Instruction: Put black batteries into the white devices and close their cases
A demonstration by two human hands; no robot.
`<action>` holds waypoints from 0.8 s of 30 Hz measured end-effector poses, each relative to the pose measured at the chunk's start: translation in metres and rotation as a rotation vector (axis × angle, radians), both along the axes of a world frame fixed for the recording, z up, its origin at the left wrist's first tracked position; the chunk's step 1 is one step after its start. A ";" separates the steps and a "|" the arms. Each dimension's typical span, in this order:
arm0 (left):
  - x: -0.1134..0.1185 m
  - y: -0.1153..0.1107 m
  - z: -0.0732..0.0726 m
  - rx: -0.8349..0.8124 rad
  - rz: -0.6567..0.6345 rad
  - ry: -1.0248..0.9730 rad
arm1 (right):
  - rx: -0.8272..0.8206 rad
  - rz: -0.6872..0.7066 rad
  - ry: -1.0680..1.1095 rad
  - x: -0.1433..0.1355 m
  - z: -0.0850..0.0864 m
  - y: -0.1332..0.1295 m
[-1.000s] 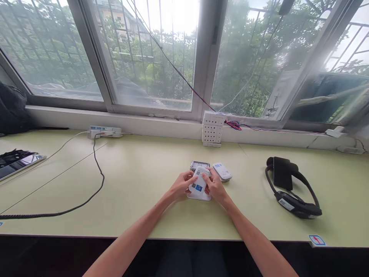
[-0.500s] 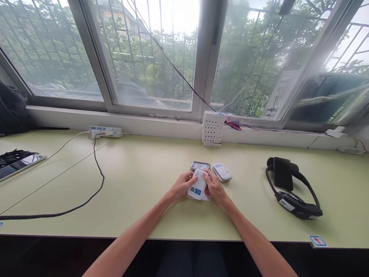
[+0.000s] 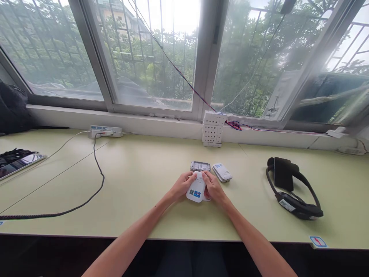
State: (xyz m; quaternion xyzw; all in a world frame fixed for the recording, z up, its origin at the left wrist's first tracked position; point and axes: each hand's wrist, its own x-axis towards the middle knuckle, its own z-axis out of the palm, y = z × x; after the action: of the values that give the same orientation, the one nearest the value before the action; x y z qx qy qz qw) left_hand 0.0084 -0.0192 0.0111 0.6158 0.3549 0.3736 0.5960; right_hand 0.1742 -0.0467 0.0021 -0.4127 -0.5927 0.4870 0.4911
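Note:
A white rounded case [image 3: 196, 189] with a code and a blue label on its face is gripped at its upper edge by both hands. My left hand [image 3: 183, 184] has its thumb on the upper left. From the right, my right hand [image 3: 213, 186] pinches the upper right corner. Part of another white piece [image 3: 206, 198] shows beneath, by the right fingers. Just beyond the hands lies an open device [image 3: 200, 166] with a dark frame and a printed label inside. Stacked white devices [image 3: 222, 172] lie right of it.
A black headset [image 3: 300, 207] with a dark flat device lies at the right. White stacked boxes [image 3: 212, 129] stand against the sill. A power strip [image 3: 105, 131] with a black cable [image 3: 101, 179] is at the left, and a tablet [image 3: 21, 165] lies at the far left.
The white case has shifted slightly down and left and tilted, uncovering more of the open device behind and of the white piece beneath. Both hands keep their hold.

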 end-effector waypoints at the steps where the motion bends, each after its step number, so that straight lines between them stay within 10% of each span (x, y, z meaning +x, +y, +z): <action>1: 0.000 0.000 0.000 0.000 -0.002 -0.005 | 0.000 -0.001 0.002 0.000 0.000 0.000; 24: 0.000 0.001 -0.005 0.055 -0.034 -0.017 | 0.026 -0.027 -0.028 0.000 0.000 -0.001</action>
State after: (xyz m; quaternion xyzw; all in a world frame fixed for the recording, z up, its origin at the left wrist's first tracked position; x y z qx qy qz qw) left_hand 0.0086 -0.0186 0.0058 0.6348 0.3290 0.3782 0.5879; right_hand 0.1737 -0.0482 0.0018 -0.4211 -0.6003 0.4669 0.4943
